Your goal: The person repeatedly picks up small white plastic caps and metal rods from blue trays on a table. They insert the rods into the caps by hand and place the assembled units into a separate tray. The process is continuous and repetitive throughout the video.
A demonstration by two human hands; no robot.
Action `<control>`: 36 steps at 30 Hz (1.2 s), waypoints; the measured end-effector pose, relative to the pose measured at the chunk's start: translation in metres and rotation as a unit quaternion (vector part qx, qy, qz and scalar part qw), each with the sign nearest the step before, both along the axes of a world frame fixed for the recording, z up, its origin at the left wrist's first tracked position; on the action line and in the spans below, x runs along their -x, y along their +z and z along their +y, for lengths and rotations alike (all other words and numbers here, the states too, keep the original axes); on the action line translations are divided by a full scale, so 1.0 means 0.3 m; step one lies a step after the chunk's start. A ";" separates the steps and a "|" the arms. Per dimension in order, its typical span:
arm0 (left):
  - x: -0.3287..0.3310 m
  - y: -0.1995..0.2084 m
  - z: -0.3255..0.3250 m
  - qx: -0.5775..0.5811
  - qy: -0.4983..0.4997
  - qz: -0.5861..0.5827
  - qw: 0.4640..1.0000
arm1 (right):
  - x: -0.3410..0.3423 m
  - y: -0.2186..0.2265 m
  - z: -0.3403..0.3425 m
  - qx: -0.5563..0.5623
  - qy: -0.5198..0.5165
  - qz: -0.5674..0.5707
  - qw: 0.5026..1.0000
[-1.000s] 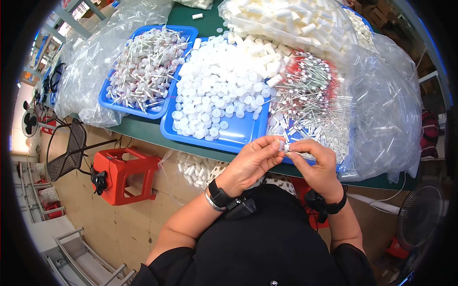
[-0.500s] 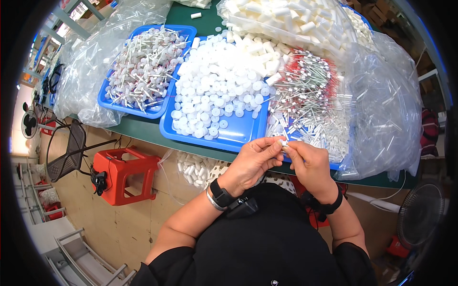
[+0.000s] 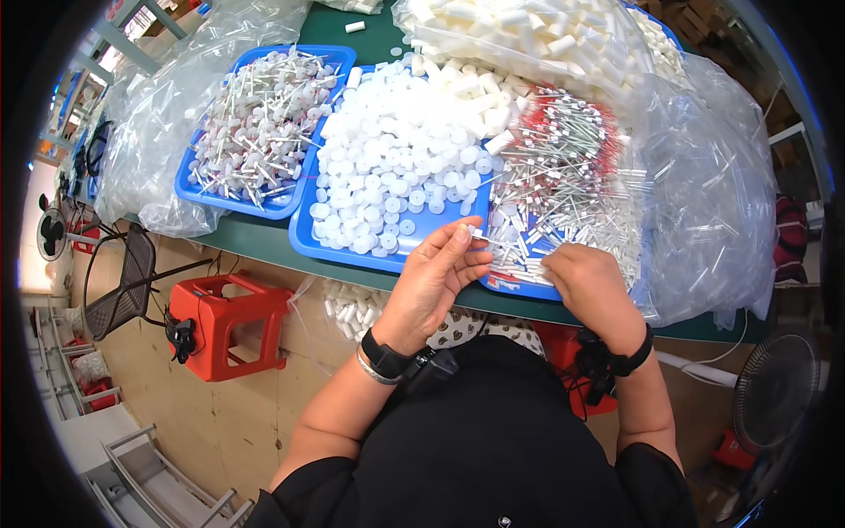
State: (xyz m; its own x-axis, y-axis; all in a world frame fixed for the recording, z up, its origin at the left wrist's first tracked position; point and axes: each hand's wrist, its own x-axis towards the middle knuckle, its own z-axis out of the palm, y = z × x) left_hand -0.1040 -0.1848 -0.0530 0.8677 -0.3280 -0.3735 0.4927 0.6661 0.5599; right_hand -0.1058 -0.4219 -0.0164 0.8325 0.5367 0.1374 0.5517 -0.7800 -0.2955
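Observation:
My left hand (image 3: pixel 440 277) is raised over the front of the middle tray, its thumb and forefinger pinching a small white piece with a thin stem (image 3: pixel 478 234). Over the right-hand blue tray, my right hand (image 3: pixel 588 283) dips its curled fingertips among short white tubes (image 3: pixel 528 268); whatever is between them is hidden. Behind these tubes lie many thin metal pins with white ends and red tips (image 3: pixel 576 132). The middle blue tray (image 3: pixel 352 257) carries a heap of translucent white discs (image 3: pixel 387 167).
A left blue tray (image 3: pixel 195 195) holds pieces combining discs and stems. White foam-like cylinders (image 3: pixel 528 31) fill a clear bag at the back. Crumpled plastic bags (image 3: pixel 704 194) lie at right. Below the green table (image 3: pixel 264 249) are a red stool (image 3: pixel 233 326) and a fan (image 3: pixel 775 392).
My hands have come apart from where they met. The left has moved leftward with the small white piece; the right has gone down to the white tubes.

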 end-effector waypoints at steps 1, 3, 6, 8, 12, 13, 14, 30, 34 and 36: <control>0.003 0.004 -0.007 -0.001 -0.004 -0.001 1.000 | 0.000 -0.011 0.004 0.013 -0.007 -0.002 1.000; 0.007 0.010 -0.017 0.000 -0.014 -0.004 1.000 | 0.000 -0.025 0.011 0.039 -0.020 -0.006 0.999; 0.009 0.008 -0.020 -0.003 -0.021 -0.005 1.000 | 0.000 -0.024 0.011 0.036 -0.038 0.022 0.998; 0.009 0.009 -0.021 -0.003 -0.019 -0.004 1.000 | 0.000 -0.024 0.003 0.004 -0.043 0.022 0.999; 0.015 0.011 -0.028 0.010 -0.015 -0.003 1.000 | 0.006 0.032 0.025 -0.142 -0.106 0.142 0.974; 0.017 0.013 -0.031 0.013 -0.016 -0.005 1.000 | 0.008 0.041 0.031 -0.161 -0.103 0.147 0.970; 0.016 0.014 -0.032 0.014 -0.014 -0.004 1.000 | 0.010 0.048 0.035 -0.180 -0.101 0.152 0.967; 0.016 -0.002 -0.034 0.000 -0.009 -0.016 1.000 | 0.013 0.039 0.042 -0.187 -0.080 0.105 0.973; 0.032 0.002 -0.051 -0.035 -0.055 -0.046 0.997 | 0.009 0.036 0.062 -0.196 -0.050 0.084 0.976; 0.036 0.005 -0.057 -0.019 -0.073 -0.067 0.995 | 0.019 0.028 0.076 -0.245 -0.083 0.179 0.949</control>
State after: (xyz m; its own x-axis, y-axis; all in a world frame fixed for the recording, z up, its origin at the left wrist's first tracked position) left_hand -0.1148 -0.2019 -0.0515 0.8554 -0.4410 -0.2716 0.5007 0.5701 0.6514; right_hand -0.1116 -0.3992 -0.0080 0.9401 0.3396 0.0298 0.2303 -0.5683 -0.7899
